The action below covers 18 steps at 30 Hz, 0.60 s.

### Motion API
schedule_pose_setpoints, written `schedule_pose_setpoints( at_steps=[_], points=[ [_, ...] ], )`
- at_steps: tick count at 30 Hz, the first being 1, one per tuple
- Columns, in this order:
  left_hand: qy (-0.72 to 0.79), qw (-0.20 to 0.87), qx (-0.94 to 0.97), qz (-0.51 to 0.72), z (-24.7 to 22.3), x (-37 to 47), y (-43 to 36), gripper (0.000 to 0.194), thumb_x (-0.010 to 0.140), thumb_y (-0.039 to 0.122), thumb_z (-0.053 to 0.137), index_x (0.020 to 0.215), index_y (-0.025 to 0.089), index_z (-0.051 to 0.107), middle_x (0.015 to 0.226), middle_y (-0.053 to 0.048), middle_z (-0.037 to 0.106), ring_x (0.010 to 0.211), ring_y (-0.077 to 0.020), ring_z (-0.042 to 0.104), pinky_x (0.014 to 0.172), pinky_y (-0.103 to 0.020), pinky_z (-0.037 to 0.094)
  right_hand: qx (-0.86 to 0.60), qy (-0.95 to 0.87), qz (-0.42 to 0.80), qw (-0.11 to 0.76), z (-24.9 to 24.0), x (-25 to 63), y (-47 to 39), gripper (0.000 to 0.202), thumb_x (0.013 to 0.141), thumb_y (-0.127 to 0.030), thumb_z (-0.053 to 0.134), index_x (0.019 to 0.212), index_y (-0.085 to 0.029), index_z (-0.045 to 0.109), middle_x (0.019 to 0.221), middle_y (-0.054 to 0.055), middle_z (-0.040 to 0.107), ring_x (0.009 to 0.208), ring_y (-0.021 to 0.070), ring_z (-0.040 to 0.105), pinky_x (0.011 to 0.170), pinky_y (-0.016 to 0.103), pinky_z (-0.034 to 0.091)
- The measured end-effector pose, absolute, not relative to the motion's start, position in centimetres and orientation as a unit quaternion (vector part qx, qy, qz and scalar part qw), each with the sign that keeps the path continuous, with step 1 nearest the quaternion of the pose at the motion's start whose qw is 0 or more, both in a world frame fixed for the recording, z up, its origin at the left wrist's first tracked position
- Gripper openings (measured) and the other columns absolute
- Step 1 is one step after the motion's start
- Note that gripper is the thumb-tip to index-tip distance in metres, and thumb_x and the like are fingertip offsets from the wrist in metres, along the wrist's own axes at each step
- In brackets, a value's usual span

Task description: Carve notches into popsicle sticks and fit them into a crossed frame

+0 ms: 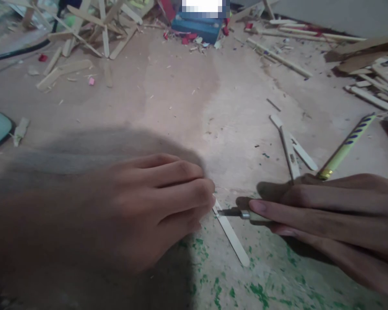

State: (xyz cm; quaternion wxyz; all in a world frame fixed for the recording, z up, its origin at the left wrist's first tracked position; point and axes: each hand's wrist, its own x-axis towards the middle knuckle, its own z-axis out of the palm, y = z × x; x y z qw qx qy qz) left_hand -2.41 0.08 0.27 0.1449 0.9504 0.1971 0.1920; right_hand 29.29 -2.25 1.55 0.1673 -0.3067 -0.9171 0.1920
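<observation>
Bare left grip (161, 202) nearest us, a person closes fingers over the upper end of a wooden stick (234, 241) on a chip-strewn tabletop (177, 99), as the right grip (320, 213) holds a small knife (245, 214), its blade touching the stick between them. Crossed sticks (289, 148) and a yellow striped rod (344, 146) crowd the right knuckles. Room to move runs beyond the left grip toward a blue box (196, 28), flanked by a tangle of sticks (105, 32) at left and a stick pile (381, 97) at right.
</observation>
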Motion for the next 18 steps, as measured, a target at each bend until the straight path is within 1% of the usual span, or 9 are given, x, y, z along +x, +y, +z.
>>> schedule_pose_setpoints(
  at_steps=[3,5,8,10,14,18],
  points=[
    [0.211,0.159,0.946,0.186,0.25,-2.42,-0.16,0.021,0.108,0.019,0.054,0.122,0.019,0.069,0.124,0.004,0.072,0.118,-0.01,0.068,0.115,-0.025,0.054,-0.305,-0.913,0.213,0.166,1.57,29.3,-2.25,0.037,0.106,-0.019,0.052,0.14,-0.026,0.065,0.102,-0.001,0.076,0.076,0.012,0.074,0.052,0.03,0.05],
    [0.221,0.165,0.944,0.182,0.21,-2.41,-0.34,0.023,0.108,0.019,0.052,0.126,0.02,0.067,0.127,0.004,0.07,0.119,-0.0097,0.068,0.115,-0.024,0.053,-0.308,-0.914,0.207,0.165,1.58,29.28,-2.26,0.04,0.106,-0.019,0.05,0.142,-0.029,0.064,0.109,0.0,0.077,0.08,0.014,0.075,0.054,0.031,0.051],
    [0.237,0.17,0.94,0.175,0.09,-2.44,-0.52,0.027,0.108,0.019,0.049,0.129,0.021,0.066,0.127,0.004,0.068,0.118,-0.0114,0.069,0.111,-0.026,0.056,-0.312,-0.912,0.218,0.151,1.69,29.18,-2.41,0.043,0.106,-0.015,0.047,0.143,-0.03,0.063,0.118,0.001,0.076,0.083,0.0135,0.075,0.059,0.028,0.054],
    [0.236,0.161,0.941,0.179,-0.01,-2.47,-0.56,0.026,0.108,0.02,0.051,0.128,0.02,0.067,0.125,0.004,0.067,0.117,-0.0116,0.069,0.109,-0.026,0.057,-0.316,-0.91,0.222,0.151,1.8,29.13,-2.56,0.042,0.106,-0.016,0.046,0.143,-0.029,0.063,0.118,0.001,0.076,0.085,0.0132,0.074,0.06,0.027,0.053],
    [0.222,0.137,0.945,0.195,-0.23,-2.44,-0.57,0.022,0.108,0.024,0.054,0.122,0.015,0.069,0.123,0.002,0.066,0.115,-0.0085,0.066,0.108,-0.022,0.054,-0.315,-0.91,0.228,0.146,1.84,29.2,-2.68,0.037,0.11,-0.02,0.046,0.141,-0.028,0.063,0.111,0.0,0.077,0.09,0.014,0.074,0.059,0.028,0.05],
    [0.205,0.107,0.954,0.189,-0.25,-2.28,-0.52,0.025,0.109,0.024,0.052,0.121,0.012,0.069,0.122,0.001,0.066,0.119,-0.0107,0.065,0.112,-0.025,0.051,-0.29,-0.92,0.212,0.154,1.48,29.48,-2.45,0.038,0.111,-0.021,0.049,0.147,-0.024,0.059,0.105,0.0,0.075,0.084,0.0113,0.071,0.062,0.027,0.049]
  ],
)
